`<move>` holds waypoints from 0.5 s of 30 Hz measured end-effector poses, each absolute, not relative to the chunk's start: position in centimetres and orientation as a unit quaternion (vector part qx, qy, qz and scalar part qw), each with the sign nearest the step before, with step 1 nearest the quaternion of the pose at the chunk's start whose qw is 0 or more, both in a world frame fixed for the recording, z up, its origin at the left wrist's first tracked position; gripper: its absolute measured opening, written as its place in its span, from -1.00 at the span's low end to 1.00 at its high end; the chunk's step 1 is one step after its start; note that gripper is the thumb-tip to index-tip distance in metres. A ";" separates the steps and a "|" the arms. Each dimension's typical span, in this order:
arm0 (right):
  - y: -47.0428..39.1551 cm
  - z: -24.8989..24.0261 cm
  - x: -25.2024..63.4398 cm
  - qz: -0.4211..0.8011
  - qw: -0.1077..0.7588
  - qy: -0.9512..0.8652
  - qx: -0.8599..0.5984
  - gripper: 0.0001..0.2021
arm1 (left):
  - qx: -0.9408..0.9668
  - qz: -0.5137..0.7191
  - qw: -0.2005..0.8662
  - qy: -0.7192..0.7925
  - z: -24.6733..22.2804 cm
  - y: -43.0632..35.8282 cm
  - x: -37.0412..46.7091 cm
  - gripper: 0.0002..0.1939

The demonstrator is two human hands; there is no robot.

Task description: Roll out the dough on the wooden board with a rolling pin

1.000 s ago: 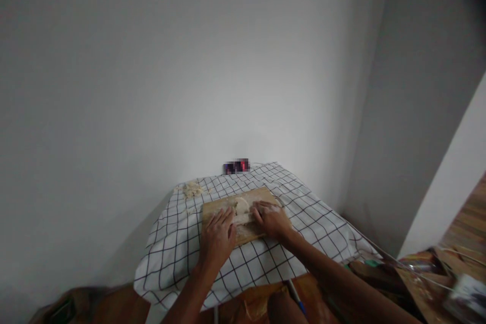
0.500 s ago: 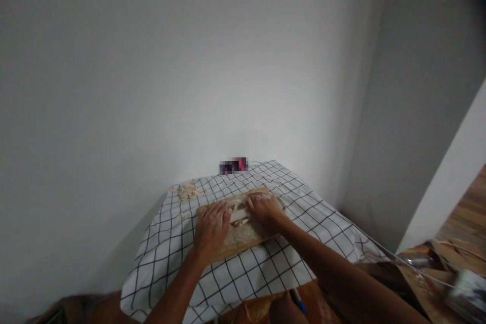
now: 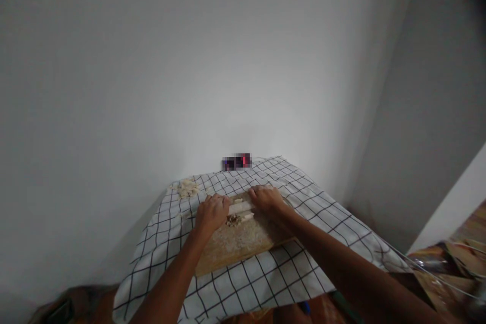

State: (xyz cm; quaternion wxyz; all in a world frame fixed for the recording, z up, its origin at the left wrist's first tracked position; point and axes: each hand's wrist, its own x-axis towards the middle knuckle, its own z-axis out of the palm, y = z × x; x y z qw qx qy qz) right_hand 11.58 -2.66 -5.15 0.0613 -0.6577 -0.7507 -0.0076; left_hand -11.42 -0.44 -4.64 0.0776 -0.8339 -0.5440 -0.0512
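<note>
A pale rolling pin (image 3: 241,206) lies across a floured wooden board (image 3: 235,245). My left hand (image 3: 213,211) is closed over its left end, and my right hand (image 3: 266,197) is closed over its right end. Just below the pin, between the hands, are a small crumbly brown heap (image 3: 233,220) and a pale strip of dough (image 3: 247,217). Another bit of dough (image 3: 238,200) shows above the pin. Farther back on the left, several pale dough pieces (image 3: 187,188) rest on the checked cloth (image 3: 250,283).
A blurred dark and red object (image 3: 237,162) sits at the cloth's back edge against the white wall (image 3: 228,61). A cable (image 3: 436,277) runs along the right side. Cardboard and clutter (image 3: 436,263) lie at the lower right.
Both hands and the rolling pin have moved forward toward the board's far edge, uncovering more of the board's near part. The brown heap now shows more clearly. The view has shifted slightly.
</note>
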 end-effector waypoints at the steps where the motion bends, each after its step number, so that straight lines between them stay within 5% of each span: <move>1: -2.4 -5.0 11.5 0.002 0.063 -0.744 -0.666 -0.54 | -0.836 -0.041 0.082 -0.541 -4.6 -0.1 -11.5 -0.47; 7: -0.9 -4.3 11.5 0.043 0.075 -0.718 -0.691 -0.51 | -0.826 -0.031 0.052 -0.560 -4.0 2.1 -11.2 -0.54; 15: 1.5 -5.1 11.9 0.016 0.069 -0.730 -0.680 -0.59 | -0.785 -0.096 -0.009 -0.612 -5.6 6.6 -10.8 -0.26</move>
